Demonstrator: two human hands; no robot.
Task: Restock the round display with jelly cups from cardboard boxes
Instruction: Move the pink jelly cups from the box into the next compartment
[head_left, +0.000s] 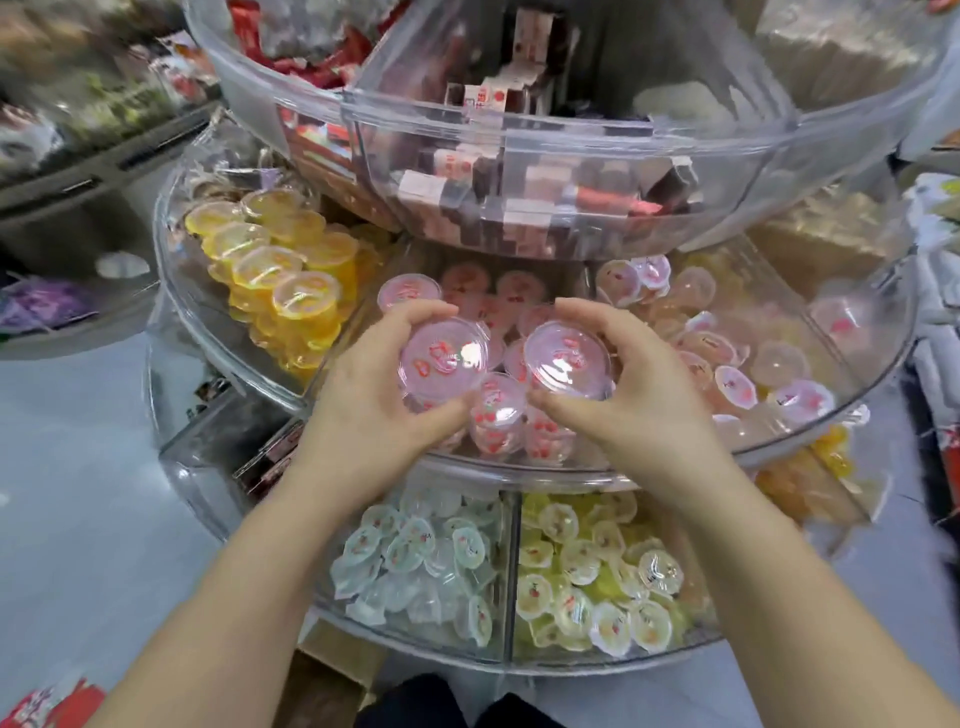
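Observation:
Clear plastic tiers make up the round display (519, 470), each split into wedge compartments. My left hand (374, 410) grips a pink jelly cup (444, 358) with a red-printed lid over the middle tier's pink compartment. My right hand (644, 395) grips a second pink jelly cup (566, 358) right beside the first. Both cups sit just above several more pink cups (498, 415) piled in that compartment. No cardboard box is plainly in view.
Yellow jelly cups (280, 270) fill the compartment to the left, pale pink ones (727, 358) the one to the right. The lower tier holds clear-white cups (415, 561) and yellow cups (597, 571). The upper tier (519, 156) with boxed sweets overhangs close above my hands.

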